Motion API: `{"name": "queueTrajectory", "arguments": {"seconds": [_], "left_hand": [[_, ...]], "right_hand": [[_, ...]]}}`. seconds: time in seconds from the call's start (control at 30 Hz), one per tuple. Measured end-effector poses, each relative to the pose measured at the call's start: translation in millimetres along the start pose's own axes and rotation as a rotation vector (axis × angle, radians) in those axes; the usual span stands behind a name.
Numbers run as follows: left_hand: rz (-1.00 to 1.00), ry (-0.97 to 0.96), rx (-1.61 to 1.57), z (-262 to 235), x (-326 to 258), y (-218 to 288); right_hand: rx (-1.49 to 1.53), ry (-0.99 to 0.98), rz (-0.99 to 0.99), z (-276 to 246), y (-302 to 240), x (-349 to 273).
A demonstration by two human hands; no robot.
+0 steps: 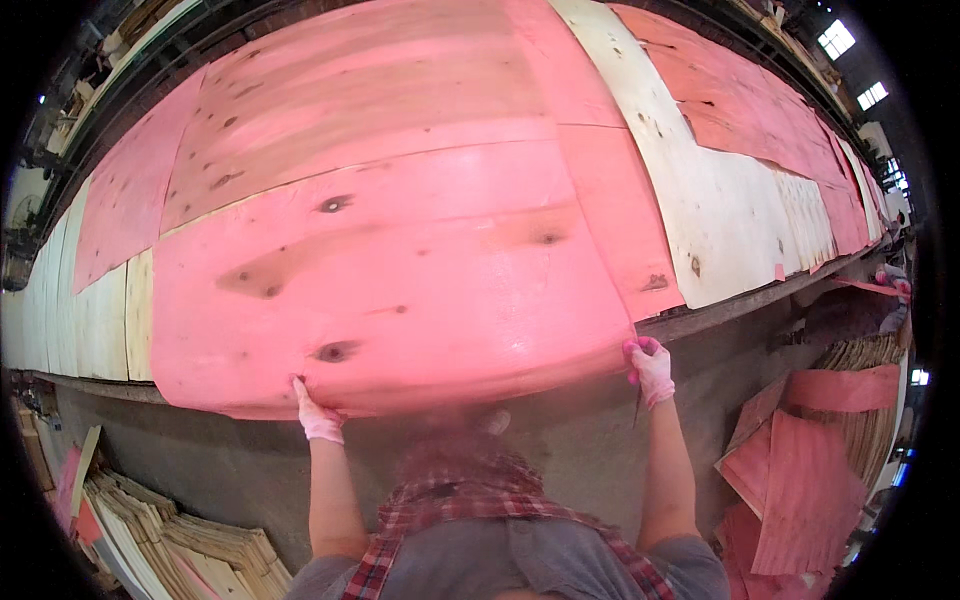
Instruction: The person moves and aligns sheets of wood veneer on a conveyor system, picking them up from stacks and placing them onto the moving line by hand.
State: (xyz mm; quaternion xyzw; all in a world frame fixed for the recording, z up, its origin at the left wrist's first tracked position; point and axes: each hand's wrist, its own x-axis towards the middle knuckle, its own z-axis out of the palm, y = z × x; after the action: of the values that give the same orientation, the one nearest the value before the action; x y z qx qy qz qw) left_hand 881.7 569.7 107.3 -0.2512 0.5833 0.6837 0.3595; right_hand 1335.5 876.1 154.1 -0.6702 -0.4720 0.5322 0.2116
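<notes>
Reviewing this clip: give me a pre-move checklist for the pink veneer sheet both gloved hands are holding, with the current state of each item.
1. Left hand grips the near edge of the pink veneer sheet: ok.
2. Right hand grips the sheet's near right corner: ok.
3. Both hands gloved: ok.
4. Sheet lies flat on the long table, over other sheets: ok, though its near edge overhangs.
5. Sheet free of splits: cannot tell; dark knots show, edge blurred.
6. Floor by the stacked veneer and pink offcuts free for stepping: cannot tell.
</notes>
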Motion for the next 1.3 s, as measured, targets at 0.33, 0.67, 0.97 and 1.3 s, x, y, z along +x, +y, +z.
{"name": "queueTrajectory", "arguments": {"seconds": [0.33,0.67,0.97,1.3], "left_hand": [[0.065,-0.012,-0.194,-34,67,-28],[0.072,0.124,-0.204,-65,136,-36],[-0.009,0.089,-0.326,-187,29,-48],[0.332,0.109,0.267,-232,185,-260]], "right_hand": [[-0.027,-0.007,0.107,17,53,27],[-0.028,-0.055,0.088,14,95,61],[-0.053,-0.048,0.103,-2,58,31],[-0.355,-0.081,0.129,11,-1,14]]}}
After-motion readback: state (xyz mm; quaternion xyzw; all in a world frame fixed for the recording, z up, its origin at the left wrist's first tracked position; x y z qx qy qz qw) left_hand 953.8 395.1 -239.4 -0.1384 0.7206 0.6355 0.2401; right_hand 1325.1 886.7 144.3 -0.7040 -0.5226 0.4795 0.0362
